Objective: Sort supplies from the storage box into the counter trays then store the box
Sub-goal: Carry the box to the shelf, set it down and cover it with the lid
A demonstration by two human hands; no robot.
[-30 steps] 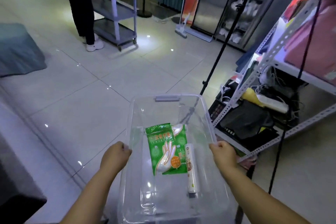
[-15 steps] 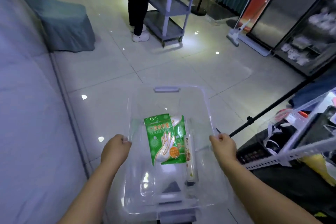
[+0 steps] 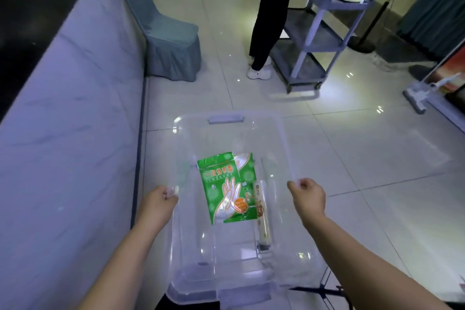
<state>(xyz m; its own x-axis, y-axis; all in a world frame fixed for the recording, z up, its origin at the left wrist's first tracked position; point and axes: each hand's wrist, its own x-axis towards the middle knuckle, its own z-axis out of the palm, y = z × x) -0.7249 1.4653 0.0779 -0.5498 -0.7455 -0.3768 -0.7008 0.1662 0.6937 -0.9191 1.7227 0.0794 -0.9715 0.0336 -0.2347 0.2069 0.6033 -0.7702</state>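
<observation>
Roll (image 3: 261,211) label (in box (image 3: 286,148)) illegible

The left forearm (image 3: 125,259) and the right forearm (image 3: 372,259) are bare as far up as can be seen, with no cloth over them. The left hand (image 3: 158,202) and right hand (image 3: 308,196) are bare too. Low between the arms is a dark patch (image 3: 186,303), perhaps trousers; it is hard to tell.

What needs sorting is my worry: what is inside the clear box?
A green glove packet and a slim wrapped roll beside it, lying on the bottom. Anything beneath the packet is covered.
</observation>
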